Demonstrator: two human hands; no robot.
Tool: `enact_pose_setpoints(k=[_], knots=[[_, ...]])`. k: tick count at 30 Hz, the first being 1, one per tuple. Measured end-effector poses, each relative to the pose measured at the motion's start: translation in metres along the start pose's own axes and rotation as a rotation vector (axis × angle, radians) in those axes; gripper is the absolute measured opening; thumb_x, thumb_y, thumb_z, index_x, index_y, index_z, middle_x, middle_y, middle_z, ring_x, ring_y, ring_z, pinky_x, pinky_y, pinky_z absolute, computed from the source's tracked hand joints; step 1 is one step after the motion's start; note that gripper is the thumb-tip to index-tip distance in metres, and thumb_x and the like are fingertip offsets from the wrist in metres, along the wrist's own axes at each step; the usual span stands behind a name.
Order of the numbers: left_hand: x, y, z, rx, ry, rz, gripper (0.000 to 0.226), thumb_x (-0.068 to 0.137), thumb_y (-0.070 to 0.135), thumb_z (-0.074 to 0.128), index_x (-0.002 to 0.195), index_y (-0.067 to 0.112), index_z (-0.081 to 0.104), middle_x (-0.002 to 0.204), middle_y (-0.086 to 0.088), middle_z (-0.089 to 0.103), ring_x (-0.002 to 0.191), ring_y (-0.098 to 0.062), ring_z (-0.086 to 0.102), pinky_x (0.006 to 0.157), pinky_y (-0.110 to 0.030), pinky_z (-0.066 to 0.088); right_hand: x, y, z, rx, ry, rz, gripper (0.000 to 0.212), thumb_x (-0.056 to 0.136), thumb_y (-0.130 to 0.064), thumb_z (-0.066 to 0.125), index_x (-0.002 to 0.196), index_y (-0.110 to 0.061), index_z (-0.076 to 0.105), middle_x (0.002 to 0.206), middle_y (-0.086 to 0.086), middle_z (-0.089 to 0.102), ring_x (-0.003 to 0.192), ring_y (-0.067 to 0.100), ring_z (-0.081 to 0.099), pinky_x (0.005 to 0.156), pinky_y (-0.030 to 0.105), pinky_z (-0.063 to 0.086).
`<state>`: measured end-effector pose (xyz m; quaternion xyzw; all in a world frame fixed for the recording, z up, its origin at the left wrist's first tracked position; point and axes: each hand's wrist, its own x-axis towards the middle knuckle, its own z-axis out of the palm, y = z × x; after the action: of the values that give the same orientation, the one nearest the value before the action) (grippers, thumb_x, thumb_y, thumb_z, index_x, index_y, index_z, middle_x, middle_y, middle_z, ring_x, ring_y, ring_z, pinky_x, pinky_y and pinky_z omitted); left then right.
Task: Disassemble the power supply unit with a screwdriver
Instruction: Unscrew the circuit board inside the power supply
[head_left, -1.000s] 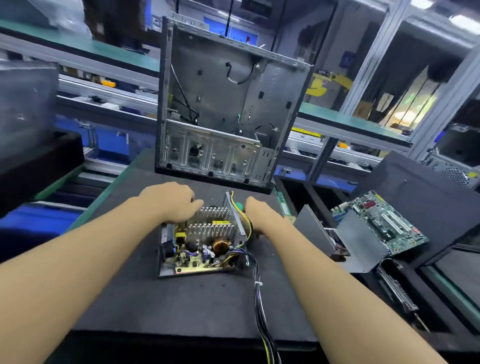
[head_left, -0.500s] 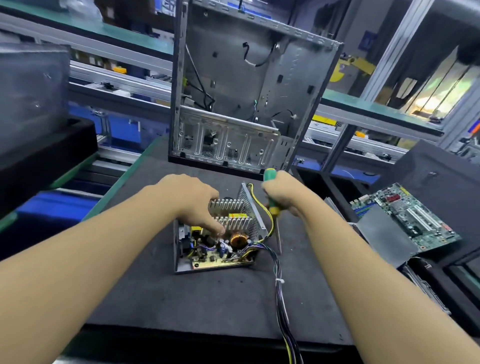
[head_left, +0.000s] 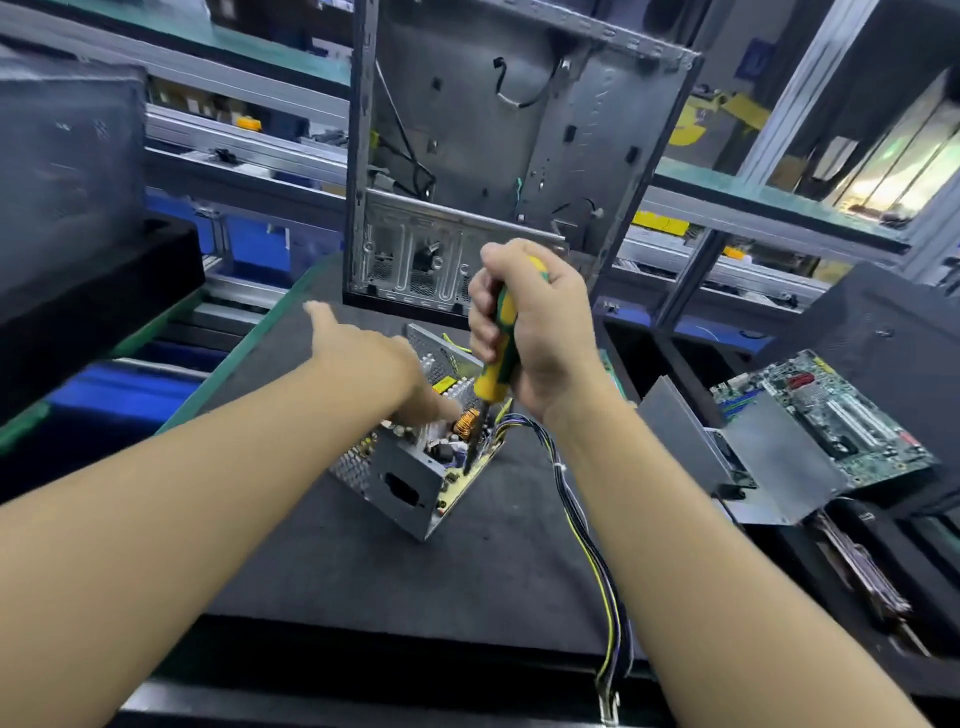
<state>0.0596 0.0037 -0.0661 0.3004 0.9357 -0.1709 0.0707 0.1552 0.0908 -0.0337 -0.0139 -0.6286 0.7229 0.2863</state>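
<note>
A dark grey foam mat (head_left: 363, 561) covers a green-edged workbench, with aluminium racking and shelves blurred behind it. At the back of the mat a bare silver metal computer case (head_left: 519, 130) stands upright, open side facing the camera. In front of it, near the middle of the mat, sits the open grey metal power supply unit (head_left: 405, 483), turned corner-on and apparently tipped, its circuit board, finned heat sinks and a copper-wound coil (head_left: 466, 421) exposed. The right hand (head_left: 535, 332) is closed in a full fist round the green-and-yellow handle of a screwdriver (head_left: 498, 358), held nearly upright above the unit; the dark shaft runs down past the coil to the board at the unit's near right edge. The left hand (head_left: 374, 364) reaches in from the left, thumb stuck out towards the back, fingers bent down into the open top among the components. Their tips are hidden, so I cannot tell whether they grip or only press. A bundle of black, yellow and blue wires (head_left: 587, 530) trails from the unit's right side, under the right forearm and off the mat's front edge. To the right, off the mat, a green motherboard (head_left: 831, 410) lies tilted beside a bent grey sheet-metal cover (head_left: 769, 457).
</note>
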Motion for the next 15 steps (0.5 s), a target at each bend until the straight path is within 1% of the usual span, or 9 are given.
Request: enact_pose_setpoints(k=[1, 2, 5, 7, 8, 10, 11, 12, 15], knots=[[0.003, -0.004, 0.002, -0.068, 0.012, 0.032, 0.117, 0.065, 0.099, 0.022, 0.155, 0.025, 0.024, 0.155, -0.003, 0.043, 0.146, -0.035, 0.034, 0.115, -0.068, 0.002, -0.003, 0.005, -0.001, 0.035, 0.013, -0.014, 0.028, 0.088, -0.016, 0.057, 0.063, -0.016, 0.045, 0.057, 0.002, 0.046, 0.041, 0.016, 0.034, 0.042, 0.021, 0.03], [0.006, -0.008, 0.006, -0.121, 0.048, 0.069, 0.117, 0.064, 0.099, 0.023, 0.155, 0.026, 0.024, 0.157, -0.005, 0.039, 0.145, -0.035, 0.034, 0.115, -0.068, 0.006, -0.006, 0.01, -0.003, 0.066, 0.02, -0.019, 0.026, 0.088, -0.017, 0.056, 0.065, -0.014, 0.043, 0.056, 0.002, 0.045, 0.041, 0.015, 0.034, 0.042, 0.02, 0.029], [0.007, -0.009, 0.015, -0.218, 0.162, 0.218, 0.107, 0.066, 0.094, 0.024, 0.147, 0.025, 0.038, 0.151, -0.01, 0.039, 0.14, -0.033, 0.035, 0.116, -0.061, 0.015, -0.012, 0.023, -0.003, 0.076, 0.013, -0.013, 0.027, 0.089, -0.015, 0.055, 0.065, -0.012, 0.043, 0.055, 0.003, 0.043, 0.039, 0.015, 0.034, 0.04, 0.019, 0.029], [0.009, -0.008, 0.019, -0.312, 0.243, 0.334, 0.09, 0.069, 0.083, 0.026, 0.133, 0.025, 0.051, 0.138, -0.007, 0.046, 0.133, -0.028, 0.04, 0.116, -0.051, 0.023, -0.014, 0.029, -0.003, 0.092, -0.002, -0.01, 0.029, 0.09, -0.013, 0.054, 0.064, -0.012, 0.044, 0.054, 0.004, 0.042, 0.038, 0.015, 0.033, 0.04, 0.019, 0.03], [0.01, -0.01, 0.019, -0.368, 0.283, 0.367, 0.076, 0.073, 0.078, 0.029, 0.123, 0.027, 0.054, 0.132, -0.005, 0.049, 0.129, -0.027, 0.042, 0.112, -0.048, 0.028, -0.014, 0.03, -0.004, 0.099, -0.013, -0.011, 0.03, 0.091, -0.013, 0.054, 0.063, -0.013, 0.045, 0.054, 0.004, 0.041, 0.038, 0.015, 0.034, 0.04, 0.018, 0.03], [0.014, -0.012, 0.021, -0.436, 0.341, 0.392, 0.046, 0.084, 0.069, 0.043, 0.114, 0.034, 0.049, 0.126, -0.003, 0.047, 0.124, -0.027, 0.044, 0.104, -0.044, 0.034, -0.014, 0.032, -0.005, 0.101, -0.036, -0.011, 0.033, 0.093, -0.011, 0.052, 0.061, -0.015, 0.046, 0.054, 0.003, 0.042, 0.038, 0.014, 0.034, 0.041, 0.018, 0.03], [0.015, -0.013, 0.023, -0.442, 0.366, 0.396, 0.041, 0.087, 0.064, 0.05, 0.116, 0.034, 0.05, 0.123, -0.002, 0.046, 0.121, -0.026, 0.044, 0.101, -0.042, 0.036, -0.014, 0.033, -0.006, 0.101, -0.041, -0.009, 0.034, 0.093, -0.011, 0.052, 0.06, -0.016, 0.046, 0.054, 0.002, 0.042, 0.038, 0.014, 0.034, 0.041, 0.019, 0.031], [0.015, -0.012, 0.024, -0.451, 0.384, 0.399, 0.036, 0.088, 0.061, 0.054, 0.113, 0.035, 0.05, 0.117, 0.0, 0.044, 0.117, -0.025, 0.044, 0.097, -0.04, 0.037, -0.014, 0.033, -0.006, 0.104, -0.044, -0.004, 0.034, 0.093, -0.011, 0.052, 0.06, -0.016, 0.046, 0.054, 0.002, 0.042, 0.038, 0.014, 0.034, 0.041, 0.019, 0.031], [0.016, -0.01, 0.026, -0.488, 0.42, 0.436, 0.021, 0.088, 0.056, 0.057, 0.093, 0.037, 0.049, 0.1, 0.006, 0.041, 0.102, -0.02, 0.043, 0.087, -0.037, 0.037, -0.014, 0.033, -0.007, 0.125, -0.044, 0.012, 0.034, 0.092, -0.012, 0.052, 0.059, -0.017, 0.046, 0.054, 0.002, 0.042, 0.037, 0.014, 0.034, 0.04, 0.018, 0.031]])
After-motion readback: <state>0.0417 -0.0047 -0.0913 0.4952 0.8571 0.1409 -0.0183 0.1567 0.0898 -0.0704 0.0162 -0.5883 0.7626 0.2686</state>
